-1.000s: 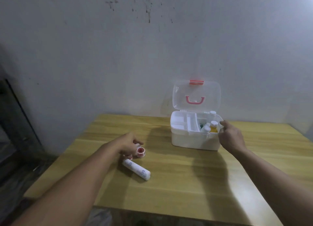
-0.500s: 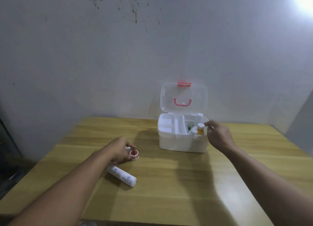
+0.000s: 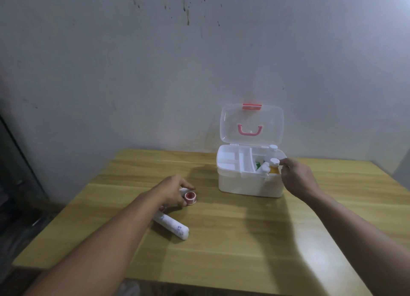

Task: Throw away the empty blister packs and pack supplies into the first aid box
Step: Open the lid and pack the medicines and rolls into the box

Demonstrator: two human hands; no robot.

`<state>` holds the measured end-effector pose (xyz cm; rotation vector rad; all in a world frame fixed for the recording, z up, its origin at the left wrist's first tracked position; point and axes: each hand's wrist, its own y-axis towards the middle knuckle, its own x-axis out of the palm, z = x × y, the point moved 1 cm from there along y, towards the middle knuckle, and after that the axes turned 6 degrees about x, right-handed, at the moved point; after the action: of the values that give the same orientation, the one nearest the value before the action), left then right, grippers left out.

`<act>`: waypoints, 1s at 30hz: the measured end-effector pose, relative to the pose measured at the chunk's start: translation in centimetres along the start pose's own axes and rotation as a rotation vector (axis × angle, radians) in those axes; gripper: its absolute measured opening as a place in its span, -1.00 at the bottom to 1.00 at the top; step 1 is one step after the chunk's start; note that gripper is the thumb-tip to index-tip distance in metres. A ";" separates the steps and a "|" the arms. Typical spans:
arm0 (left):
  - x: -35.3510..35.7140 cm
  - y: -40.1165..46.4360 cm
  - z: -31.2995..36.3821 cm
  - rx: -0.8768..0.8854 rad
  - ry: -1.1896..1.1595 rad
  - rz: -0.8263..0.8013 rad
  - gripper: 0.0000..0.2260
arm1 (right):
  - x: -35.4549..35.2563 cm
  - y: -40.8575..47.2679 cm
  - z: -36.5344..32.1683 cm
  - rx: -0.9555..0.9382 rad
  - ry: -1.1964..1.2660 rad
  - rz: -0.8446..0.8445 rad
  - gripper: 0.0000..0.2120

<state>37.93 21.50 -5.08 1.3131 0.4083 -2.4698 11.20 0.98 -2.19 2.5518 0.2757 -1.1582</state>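
The white first aid box (image 3: 248,186) stands at the back of the wooden table (image 3: 233,251), its clear lid (image 3: 251,122) raised. Small white-capped bottles stand in its right compartment. My right hand (image 3: 296,178) is at the box's right rim, fingertips pinched on the yellow bottle (image 3: 274,166). My left hand (image 3: 174,193) is curled over a small red-and-white tape roll (image 3: 190,198) on the table, thumb and fingers around it. A white bandage roll (image 3: 173,226) lies just in front of that hand, partly under my wrist. No blister packs are in view.
A white divided tray (image 3: 233,160) fills the box's left half. A grey wall runs close behind the table. A dark frame (image 3: 13,153) stands at the far left, beyond the table's edge.
The view has swung a little while both hands kept their places. My left hand's fingers have closed further around the tape roll. My right hand stays at the yellow bottle.
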 end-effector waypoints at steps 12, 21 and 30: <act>0.3 0.4 0.6 0.045 0.010 0.004 -0.61 | -0.2 -0.2 -0.5 -0.007 -0.030 -0.009 -0.66; 0.5 0.8 0.7 0.030 0.046 -0.039 -0.49 | -0.3 -0.1 -0.3 -0.016 -0.056 -0.016 -0.66; -2.2 0.0 -1.1 -0.036 0.014 -0.004 -0.57 | -0.2 0.1 0.1 -0.019 -0.055 -0.013 -0.68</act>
<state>39.88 22.27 -3.80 1.3170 0.4570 -2.4469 11.08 0.85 -2.08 2.5007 0.2899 -1.2223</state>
